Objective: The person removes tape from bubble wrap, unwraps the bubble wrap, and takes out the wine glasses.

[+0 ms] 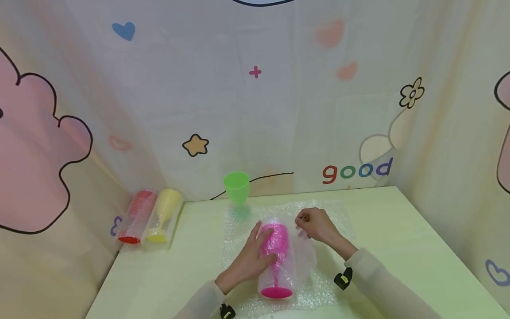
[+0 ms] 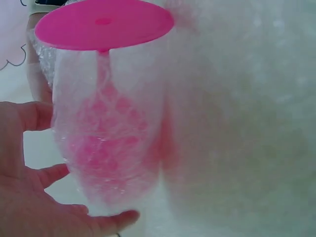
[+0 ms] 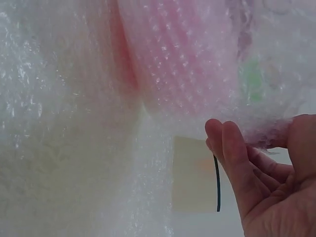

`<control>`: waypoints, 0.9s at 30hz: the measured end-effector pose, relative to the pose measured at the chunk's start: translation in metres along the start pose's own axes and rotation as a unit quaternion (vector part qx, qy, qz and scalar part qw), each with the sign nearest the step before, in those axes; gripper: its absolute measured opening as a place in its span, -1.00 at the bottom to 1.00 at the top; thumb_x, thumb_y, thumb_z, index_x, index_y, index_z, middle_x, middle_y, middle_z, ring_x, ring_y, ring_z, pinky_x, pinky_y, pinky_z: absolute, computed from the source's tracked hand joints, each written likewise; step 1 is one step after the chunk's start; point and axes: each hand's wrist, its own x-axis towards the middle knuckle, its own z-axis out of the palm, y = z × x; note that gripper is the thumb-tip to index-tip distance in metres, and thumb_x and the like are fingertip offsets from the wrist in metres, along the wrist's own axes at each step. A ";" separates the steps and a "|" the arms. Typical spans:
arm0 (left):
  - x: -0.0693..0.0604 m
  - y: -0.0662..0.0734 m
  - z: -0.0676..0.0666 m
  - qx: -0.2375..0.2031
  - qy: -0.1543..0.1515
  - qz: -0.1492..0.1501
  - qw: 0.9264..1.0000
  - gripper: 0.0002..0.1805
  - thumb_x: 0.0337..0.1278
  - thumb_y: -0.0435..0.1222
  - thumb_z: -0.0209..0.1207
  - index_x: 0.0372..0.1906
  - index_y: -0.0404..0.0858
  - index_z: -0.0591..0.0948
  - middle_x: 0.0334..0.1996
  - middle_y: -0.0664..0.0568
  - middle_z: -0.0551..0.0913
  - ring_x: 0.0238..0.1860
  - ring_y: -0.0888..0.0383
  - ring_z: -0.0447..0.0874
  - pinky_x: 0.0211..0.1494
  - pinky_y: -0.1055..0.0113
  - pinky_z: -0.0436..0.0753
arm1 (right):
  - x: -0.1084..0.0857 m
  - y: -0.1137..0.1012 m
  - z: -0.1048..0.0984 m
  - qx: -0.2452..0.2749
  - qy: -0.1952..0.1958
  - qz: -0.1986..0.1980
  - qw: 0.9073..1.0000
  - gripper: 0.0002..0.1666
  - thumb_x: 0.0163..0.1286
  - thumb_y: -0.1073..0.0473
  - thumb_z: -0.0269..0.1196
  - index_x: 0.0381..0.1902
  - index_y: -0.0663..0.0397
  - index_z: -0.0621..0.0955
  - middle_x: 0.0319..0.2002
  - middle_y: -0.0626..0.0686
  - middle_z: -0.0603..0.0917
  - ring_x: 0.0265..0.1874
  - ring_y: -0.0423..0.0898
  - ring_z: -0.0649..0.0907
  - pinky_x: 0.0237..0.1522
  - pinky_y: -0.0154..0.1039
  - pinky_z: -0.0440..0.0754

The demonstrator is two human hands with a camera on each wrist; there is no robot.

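Observation:
A pink goblet (image 1: 276, 243) lies wrapped in bubble wrap, its round foot (image 2: 103, 24) toward the near side. My left hand (image 1: 250, 259) rests on the wrapped bowl with its fingers spread; in the left wrist view the fingertips touch the wrap along one side. To the right, my right hand (image 1: 316, 225) pinches the edge of the bubble wrap (image 3: 148, 163) between thumb and fingers. That part of the sheet is lifted off the table beside the goblet. The rest of the sheet lies flat under the goblet.
A green goblet (image 1: 237, 187) stands upright at the back, by the sheet's far edge. On the back left lie two wrapped goblets, one red (image 1: 137, 217) and one yellow (image 1: 164, 215). A printed curtain (image 1: 255, 110) hangs behind the pale table (image 1: 175, 274).

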 end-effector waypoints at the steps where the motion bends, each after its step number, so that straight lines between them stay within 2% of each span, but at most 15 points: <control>1: 0.002 0.003 -0.001 0.018 0.008 0.003 1.000 -0.27 0.24 -0.04 0.18 0.48 -0.04 0.25 0.59 -0.15 -0.14 0.47 -0.25 0.23 0.25 -0.11 0.57 | 0.000 0.000 -0.001 -0.002 -0.006 0.001 1.000 -0.82 0.37 0.17 0.23 -0.26 0.19 0.68 -0.44 0.03 0.74 -0.70 -0.19 0.63 -0.62 -0.31 0.62; 3: 0.007 0.010 -0.001 0.070 0.017 0.027 0.997 -0.31 0.26 -0.07 0.16 0.46 -0.07 0.28 0.59 -0.12 -0.08 0.52 -0.21 0.12 0.33 -0.10 0.50 | 0.000 -0.002 -0.002 -0.008 -0.019 0.007 1.000 -0.82 0.37 0.16 0.23 -0.24 0.17 0.68 -0.42 0.05 0.74 -0.68 -0.18 0.63 -0.60 -0.31 0.63; 5: 0.012 0.018 0.000 0.145 0.013 0.066 0.987 -0.35 0.32 -0.10 0.08 0.47 -0.10 0.28 0.59 -0.09 -0.03 0.57 -0.15 0.00 0.44 -0.08 0.38 | 0.001 -0.004 -0.006 -0.027 -0.037 0.004 0.999 -0.82 0.36 0.16 0.23 -0.20 0.16 0.66 -0.37 0.08 0.75 -0.65 -0.14 0.66 -0.59 -0.29 0.65; 8: 0.018 0.026 0.004 0.254 -0.014 0.118 0.960 -0.38 0.41 -0.09 -0.06 0.51 -0.12 0.23 0.59 -0.06 0.01 0.60 -0.07 -0.11 0.56 -0.08 0.16 | 0.006 -0.011 -0.015 -0.086 -0.067 -0.021 0.994 -0.76 0.33 0.16 0.25 -0.10 0.16 0.64 -0.28 0.12 0.77 -0.52 -0.04 0.72 -0.49 -0.21 0.68; 10: 0.019 0.029 0.006 0.313 -0.033 0.132 0.940 -0.38 0.45 -0.05 -0.13 0.52 -0.12 0.20 0.59 -0.04 0.03 0.61 -0.03 -0.11 0.58 -0.05 0.13 | 0.012 -0.015 -0.019 -0.134 -0.088 -0.049 0.986 -0.70 0.32 0.15 0.27 -0.02 0.14 0.62 -0.21 0.13 0.78 -0.33 0.05 0.74 -0.28 -0.11 0.71; 11: 0.019 0.029 0.008 0.332 -0.040 0.132 0.933 -0.37 0.46 -0.02 -0.15 0.53 -0.11 0.20 0.59 -0.03 0.03 0.61 -0.01 -0.11 0.58 -0.03 0.11 | 0.015 -0.017 -0.021 -0.161 -0.100 -0.070 0.979 -0.67 0.32 0.14 0.28 0.01 0.14 0.62 -0.19 0.13 0.78 -0.25 0.08 0.74 -0.20 -0.05 0.70; 13: 0.020 0.029 0.010 0.355 -0.045 0.129 0.925 -0.35 0.45 0.03 -0.16 0.53 -0.11 0.19 0.58 -0.01 0.04 0.61 0.01 -0.09 0.59 0.00 0.10 | 0.021 -0.021 -0.023 -0.204 -0.120 -0.108 0.966 -0.62 0.33 0.11 0.29 0.06 0.12 0.63 -0.15 0.11 0.78 -0.10 0.11 0.70 -0.01 0.05 0.63; 15: 0.020 0.029 0.010 0.365 -0.044 0.127 0.921 -0.34 0.44 0.05 -0.16 0.53 -0.11 0.20 0.58 0.00 0.05 0.60 0.02 -0.08 0.60 0.00 0.09 | 0.026 -0.024 -0.023 -0.232 -0.137 -0.133 0.954 -0.64 0.34 0.09 0.29 0.06 0.09 0.65 -0.13 0.09 0.78 -0.04 0.12 0.67 0.07 0.11 0.59; 17: 0.020 0.028 0.011 0.367 -0.042 0.128 0.920 -0.33 0.44 0.07 -0.16 0.53 -0.11 0.20 0.58 0.01 0.05 0.60 0.03 -0.08 0.60 0.00 0.09 | 0.030 -0.026 -0.022 -0.249 -0.145 -0.156 0.945 -0.68 0.33 0.11 0.30 0.00 0.10 0.68 -0.15 0.08 0.78 -0.10 0.08 0.70 0.04 0.08 0.63; 20: 0.019 0.025 0.012 0.364 -0.042 0.129 0.921 -0.32 0.44 0.09 -0.17 0.53 -0.12 0.19 0.59 0.01 0.03 0.61 0.03 -0.09 0.60 0.00 0.06 | 0.035 -0.027 -0.018 -0.260 -0.142 -0.177 0.939 -0.79 0.32 0.17 0.32 -0.14 0.11 0.73 -0.23 0.05 0.79 -0.22 -0.02 0.71 -0.06 -0.03 0.69; 23: 0.018 0.022 0.013 0.360 -0.043 0.127 0.923 -0.31 0.44 0.10 -0.19 0.54 -0.12 0.17 0.59 0.01 0.00 0.61 0.03 -0.12 0.61 0.01 0.05 | 0.038 -0.026 -0.016 -0.263 -0.127 -0.195 0.936 -0.91 0.30 0.23 0.32 -0.28 0.11 0.74 -0.37 -0.02 0.76 -0.40 -0.14 0.67 -0.23 -0.15 0.69; 27: 0.018 0.020 0.014 0.362 -0.036 0.130 0.922 -0.31 0.44 0.10 -0.20 0.54 -0.12 0.17 0.59 0.01 0.02 0.61 0.03 -0.09 0.61 0.03 0.07 | 0.040 -0.021 -0.016 -0.250 -0.111 -0.184 0.944 -0.92 0.31 0.25 0.31 -0.38 0.06 0.72 -0.47 -0.08 0.72 -0.56 -0.25 0.55 -0.38 -0.28 0.60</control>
